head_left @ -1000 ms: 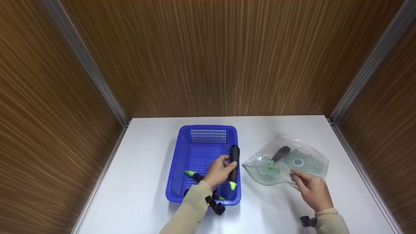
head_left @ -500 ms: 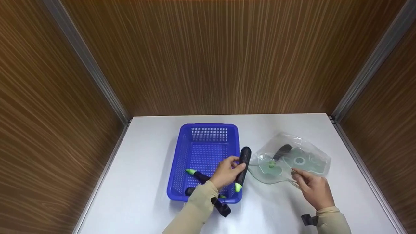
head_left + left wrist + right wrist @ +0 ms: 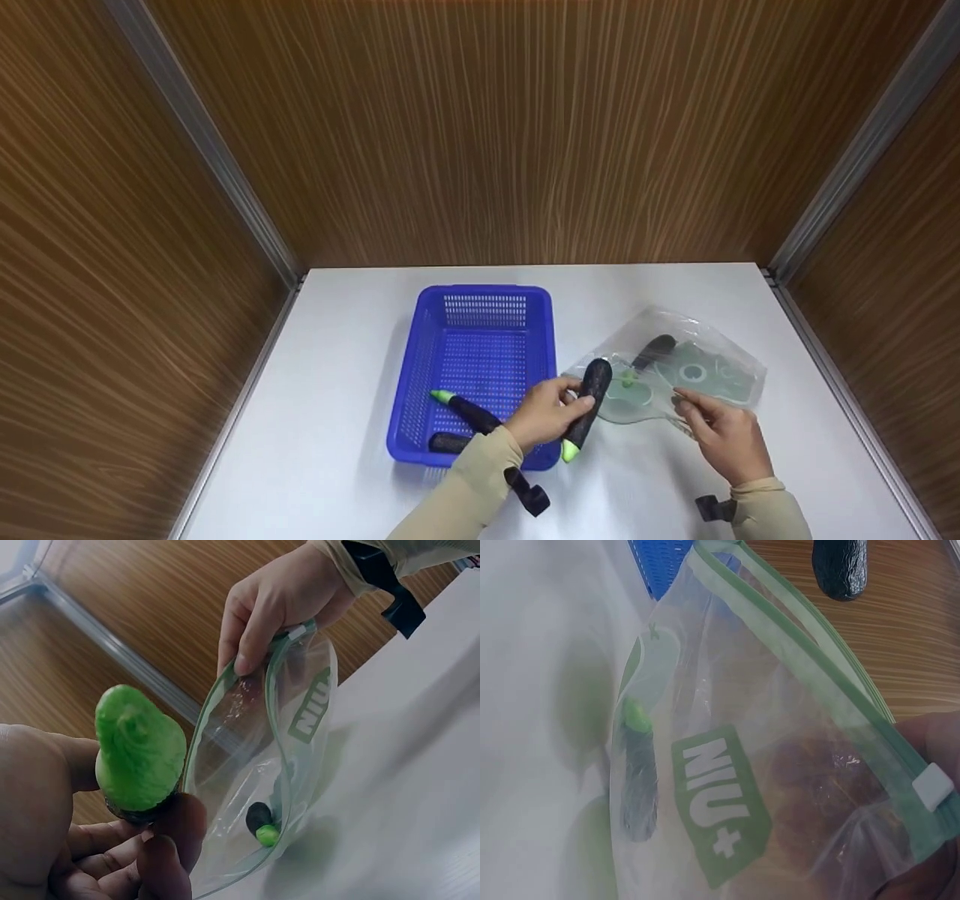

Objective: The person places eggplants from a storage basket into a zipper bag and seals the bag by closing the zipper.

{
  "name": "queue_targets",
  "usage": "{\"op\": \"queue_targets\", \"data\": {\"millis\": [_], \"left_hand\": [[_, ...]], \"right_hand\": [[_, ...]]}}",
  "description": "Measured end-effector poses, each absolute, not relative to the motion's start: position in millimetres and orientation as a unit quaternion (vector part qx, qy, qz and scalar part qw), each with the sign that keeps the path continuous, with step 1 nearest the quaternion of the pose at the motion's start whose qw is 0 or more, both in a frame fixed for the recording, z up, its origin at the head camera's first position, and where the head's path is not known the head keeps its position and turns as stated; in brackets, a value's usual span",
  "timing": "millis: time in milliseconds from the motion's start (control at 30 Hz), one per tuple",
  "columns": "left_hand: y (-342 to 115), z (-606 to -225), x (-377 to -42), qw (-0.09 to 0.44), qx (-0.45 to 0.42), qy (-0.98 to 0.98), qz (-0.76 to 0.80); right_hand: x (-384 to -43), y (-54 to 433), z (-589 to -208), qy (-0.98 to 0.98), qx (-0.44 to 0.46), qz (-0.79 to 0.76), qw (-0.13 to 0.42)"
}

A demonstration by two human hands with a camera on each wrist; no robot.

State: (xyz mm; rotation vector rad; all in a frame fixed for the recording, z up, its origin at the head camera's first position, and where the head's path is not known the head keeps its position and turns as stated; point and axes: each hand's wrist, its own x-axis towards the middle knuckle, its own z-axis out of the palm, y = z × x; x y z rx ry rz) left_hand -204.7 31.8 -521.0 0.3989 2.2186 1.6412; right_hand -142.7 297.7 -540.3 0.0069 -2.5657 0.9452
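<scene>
In the head view my left hand [image 3: 551,411] grips a long black eggplant [image 3: 591,405] by its middle, green stem end tilted toward me. It is beyond the basket's right rim, overlapping the near-left edge of a clear zip bag [image 3: 709,360]. My right hand [image 3: 724,439] pinches the bag's green-edged rim near its white slider [image 3: 933,787]. From the left wrist view, the bag's mouth gapes, facing the eggplant's green stem end [image 3: 139,754]. One eggplant [image 3: 639,780] lies inside the bag.
A blue perforated basket [image 3: 409,360] stands left of the bag on the white table [image 3: 330,390]. More eggplants [image 3: 472,412] lie in its near end, partly hidden by my left forearm. Wood-grain panels [image 3: 525,150] enclose the table at the back and sides.
My left hand has carried the eggplant rightward out over the basket's rim to the bag, tilting it more. The right hand has kept its hold on the bag almost unmoved.
</scene>
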Motion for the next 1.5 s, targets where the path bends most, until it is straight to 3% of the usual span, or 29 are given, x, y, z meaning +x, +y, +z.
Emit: {"op": "queue_targets", "data": {"millis": [433, 767, 1500], "left_hand": [[42, -519, -190, 0.232, 0.137, 0.781, 0.564], [48, -525, -190, 0.209, 0.167, 0.800, 0.537], [56, -537, -196, 0.198, 0.117, 0.822, 0.521]], "right_hand": [[-139, 293, -536, -0.917, 0.004, 0.341, 0.208], [-137, 292, -534, -0.913, 0.004, 0.350, 0.211], [-135, 290, -536, -0.904, 0.015, 0.364, 0.223]]}}
